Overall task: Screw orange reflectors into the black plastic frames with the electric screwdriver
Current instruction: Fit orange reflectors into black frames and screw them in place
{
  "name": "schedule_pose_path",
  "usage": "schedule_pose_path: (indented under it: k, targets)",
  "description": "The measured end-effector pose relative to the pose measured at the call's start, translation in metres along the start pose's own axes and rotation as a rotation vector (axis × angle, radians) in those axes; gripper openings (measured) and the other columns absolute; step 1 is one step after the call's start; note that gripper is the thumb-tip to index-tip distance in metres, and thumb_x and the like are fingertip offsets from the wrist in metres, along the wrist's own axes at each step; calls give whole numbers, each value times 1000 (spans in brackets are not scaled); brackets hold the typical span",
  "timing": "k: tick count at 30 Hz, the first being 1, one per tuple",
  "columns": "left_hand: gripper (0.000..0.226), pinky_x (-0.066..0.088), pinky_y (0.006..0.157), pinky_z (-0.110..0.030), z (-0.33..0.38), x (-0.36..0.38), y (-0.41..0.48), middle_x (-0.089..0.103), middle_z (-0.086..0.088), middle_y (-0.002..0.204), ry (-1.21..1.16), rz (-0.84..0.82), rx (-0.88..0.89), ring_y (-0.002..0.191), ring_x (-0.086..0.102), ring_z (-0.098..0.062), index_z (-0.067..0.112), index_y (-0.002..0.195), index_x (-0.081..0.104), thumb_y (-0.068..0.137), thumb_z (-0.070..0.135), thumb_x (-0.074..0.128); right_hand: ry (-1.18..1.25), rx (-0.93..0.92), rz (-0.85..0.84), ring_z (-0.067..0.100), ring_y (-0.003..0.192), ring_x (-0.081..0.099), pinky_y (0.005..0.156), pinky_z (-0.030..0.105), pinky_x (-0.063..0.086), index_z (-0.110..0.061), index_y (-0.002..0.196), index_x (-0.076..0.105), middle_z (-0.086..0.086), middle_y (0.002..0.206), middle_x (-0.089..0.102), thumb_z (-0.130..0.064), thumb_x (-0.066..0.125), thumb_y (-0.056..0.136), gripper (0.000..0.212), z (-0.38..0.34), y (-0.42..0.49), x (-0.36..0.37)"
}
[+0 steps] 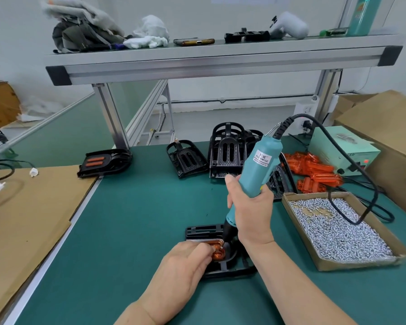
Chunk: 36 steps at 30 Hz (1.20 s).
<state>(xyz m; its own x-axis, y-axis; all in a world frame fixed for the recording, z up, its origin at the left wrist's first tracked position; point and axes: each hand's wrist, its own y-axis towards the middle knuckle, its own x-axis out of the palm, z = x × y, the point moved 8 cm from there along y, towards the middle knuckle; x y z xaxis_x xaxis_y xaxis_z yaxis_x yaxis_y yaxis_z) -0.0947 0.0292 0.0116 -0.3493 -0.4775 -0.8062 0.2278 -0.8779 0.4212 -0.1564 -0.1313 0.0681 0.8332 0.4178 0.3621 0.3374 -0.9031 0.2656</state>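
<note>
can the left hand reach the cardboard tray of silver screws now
Probably not: the left hand holds the orange reflector on the black frame, and the right hand gripping the teal electric screwdriver stands between it and the cardboard tray.

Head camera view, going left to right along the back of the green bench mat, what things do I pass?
black frame fitted with orange reflectors → lone black frame → stack of black frames → pile of orange reflectors → green power box → cardboard box
</note>
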Motion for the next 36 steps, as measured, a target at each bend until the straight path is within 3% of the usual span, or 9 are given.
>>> schedule_pose_path:
  k: [9,20,25,30,36]
  targets:
    - [23,49,80,-24,1,-3,0,65,11,99,-3,2,-24,89,59,-12,21,106,62,102,33,43,-20,-86,-150,15,54,48,60,20,47,-13,71,60,3,56,52,-21,74,83,20,-14,-9,7]
    - [18,52,84,-28,-4,-2,-3,68,10,103,-13,23,-56,95,62,-13,16,106,67,99,25,53,13,-128,-301,17,58,50,63,22,47,-21,74,63,5,60,54,-29,73,84,16,-39,-4,10]
    - [22,48,90,-22,-8,1,-3,67,12,111,-56,21,-86,105,60,-8,19,113,65,100,28,49,76,-109,-168,15,55,49,64,22,47,-26,75,65,2,57,53,-28,75,82,12,-39,-1,-4]
    - [19,46,93,-23,-8,2,-5,64,12,114,-69,22,-56,109,56,-5,20,113,63,101,25,48,164,20,78,16,53,50,63,25,47,-26,74,63,3,56,52,-21,76,85,17,-18,-3,-27]
    - [12,42,101,-18,-8,-17,-4,61,16,124,-129,205,-27,120,57,-8,21,99,60,96,10,56,280,194,322,12,51,51,65,30,44,-19,85,56,-3,53,54,-24,76,88,21,7,-12,-44]
